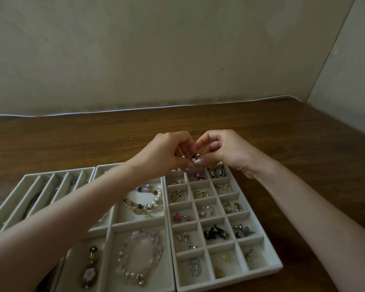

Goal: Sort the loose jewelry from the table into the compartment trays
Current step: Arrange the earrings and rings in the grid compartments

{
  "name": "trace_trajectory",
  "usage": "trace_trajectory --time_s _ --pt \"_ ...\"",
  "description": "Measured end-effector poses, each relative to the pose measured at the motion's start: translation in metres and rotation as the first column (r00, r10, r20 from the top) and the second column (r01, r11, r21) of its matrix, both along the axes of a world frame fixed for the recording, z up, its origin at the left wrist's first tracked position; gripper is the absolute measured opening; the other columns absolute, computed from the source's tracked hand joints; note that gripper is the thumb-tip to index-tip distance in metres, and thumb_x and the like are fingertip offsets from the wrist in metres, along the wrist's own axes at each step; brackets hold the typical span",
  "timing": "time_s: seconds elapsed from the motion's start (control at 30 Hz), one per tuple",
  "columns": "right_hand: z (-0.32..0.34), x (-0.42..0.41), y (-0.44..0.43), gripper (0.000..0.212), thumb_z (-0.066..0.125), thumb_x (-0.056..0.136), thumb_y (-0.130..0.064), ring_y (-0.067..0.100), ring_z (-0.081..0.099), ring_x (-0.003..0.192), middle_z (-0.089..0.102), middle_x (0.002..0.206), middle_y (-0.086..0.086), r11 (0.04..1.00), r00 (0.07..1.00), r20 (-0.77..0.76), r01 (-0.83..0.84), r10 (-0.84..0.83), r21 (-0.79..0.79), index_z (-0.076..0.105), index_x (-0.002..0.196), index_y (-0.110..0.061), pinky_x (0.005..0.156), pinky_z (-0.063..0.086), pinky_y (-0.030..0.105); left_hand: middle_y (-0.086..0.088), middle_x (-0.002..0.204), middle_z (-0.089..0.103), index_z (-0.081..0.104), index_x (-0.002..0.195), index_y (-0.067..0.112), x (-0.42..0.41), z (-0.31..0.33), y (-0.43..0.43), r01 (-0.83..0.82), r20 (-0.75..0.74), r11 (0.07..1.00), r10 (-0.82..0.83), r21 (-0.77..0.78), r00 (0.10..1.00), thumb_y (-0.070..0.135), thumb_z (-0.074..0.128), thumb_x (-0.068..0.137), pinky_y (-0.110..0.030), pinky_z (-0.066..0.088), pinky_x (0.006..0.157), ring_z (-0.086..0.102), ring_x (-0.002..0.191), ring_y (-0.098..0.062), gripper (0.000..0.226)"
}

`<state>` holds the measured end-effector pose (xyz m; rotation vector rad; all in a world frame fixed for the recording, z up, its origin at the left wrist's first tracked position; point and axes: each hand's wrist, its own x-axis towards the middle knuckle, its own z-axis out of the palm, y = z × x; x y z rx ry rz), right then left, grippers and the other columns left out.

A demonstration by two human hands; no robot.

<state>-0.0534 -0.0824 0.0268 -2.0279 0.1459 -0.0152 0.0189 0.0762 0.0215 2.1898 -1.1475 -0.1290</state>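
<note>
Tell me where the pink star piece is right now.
Head view: the pink star piece lies in the left column of the right tray, in the compartment just left of the pearl pieces.

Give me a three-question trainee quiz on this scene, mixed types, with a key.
1. True or false: the left hand and right hand both pinch one small piece.
2. The pink star lies in which column of the grid tray? A left, B middle, C right.
3. Fill in: the pink bracelet lies in the ____ tray.
Key: 1 true; 2 A; 3 middle.
</note>
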Motion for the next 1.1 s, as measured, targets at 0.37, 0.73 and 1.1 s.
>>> trace_trajectory --time_s 0.37,0.73,1.1 --pt "0.0021 0.0004 -0.0034 0.026 0.070 0.075 0.007 0.009 0.069 0.062 0.070 0.067 0.002 0.999 0.998 -0.019 0.052 -0.052 0.008 0.059 0.090 -0.011 0.059 0.056 0.020 0.000 0.083 0.071 0.064 0.087 0.013 0.0077 0.0030 -0.0024 0.004 -0.196 0.998 -0.015 -0.055 0.980 0.008 0.076 0.073 -0.026 0.057 0.075 0.068 0.077 -0.012 0.019" --pt "0.0037 -0.0014 0.0009 0.008 0.073 0.075 -0.002 0.009 0.069 0.064 0.073 0.074 0.004 1.000 0.999 -0.030 0.030 -0.029 0.006 0.070 0.079 -0.008 0.058 0.052 0.015 0.009 0.071 0.068 0.069 0.080 0.021 0.0076 0.0006 -0.0020 -0.101 -0.256 0.992 0.079 -0.071 0.963 0.017 0.075 0.076 -0.020 0.049 0.066 0.062 0.065 0.001 0.008" --pt "0.0036 -0.0015 0.0016 0.008 0.072 0.077 -0.002 0.008 0.068 0.061 0.073 0.074 0.004 0.998 0.999 -0.042 0.029 -0.031 -0.052 0.069 0.082 -0.008 0.054 0.049 0.015 0.007 0.079 0.068 0.067 0.083 0.017 0.0044 -0.0007 -0.0016 -0.084 -0.129 0.996 0.081 -0.020 0.988 0.014 0.073 0.078 -0.015 0.051 0.067 0.061 0.067 0.003 0.009"
